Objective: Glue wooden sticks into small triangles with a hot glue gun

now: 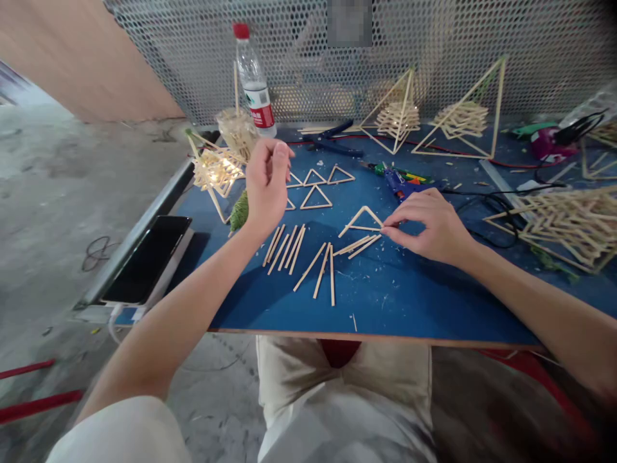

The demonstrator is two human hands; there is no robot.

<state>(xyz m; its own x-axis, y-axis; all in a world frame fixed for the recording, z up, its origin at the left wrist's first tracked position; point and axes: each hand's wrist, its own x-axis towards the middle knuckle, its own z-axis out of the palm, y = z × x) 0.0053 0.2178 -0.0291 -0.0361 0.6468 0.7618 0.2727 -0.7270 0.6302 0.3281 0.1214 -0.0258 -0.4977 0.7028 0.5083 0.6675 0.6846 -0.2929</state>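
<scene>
The right hand [431,226] rests on the blue table [385,302], its thumb and forefinger pinched together on the right corner of a stick triangle [360,222] that lies flat and is open at its lower left. Just below that triangle lies a small bundle of loose sticks [359,245], touching one another, and to the left of the triangle a wider scatter of single wooden sticks [299,254] is spread over the table. The left hand [267,183] hangs in the air left of the triangle, raised above the scattered sticks, fingers loosely curled with the thumb up; whether it holds anything cannot be told.

Behind the triangle, toward the mesh screen [434,38], lie four finished small triangles [315,186] close together. A blue glue gun [402,183] lies just behind the right hand, its black cord trailing right. Farther behind the triangle stand two tall stick pyramids [463,119], each with a stacked stick spiral inside. A plastic water bottle [253,80] with a red cap stands far left behind the triangle, beside a cup of sticks [237,132]. A dark phone [147,257] lies beyond the table's left edge.
</scene>
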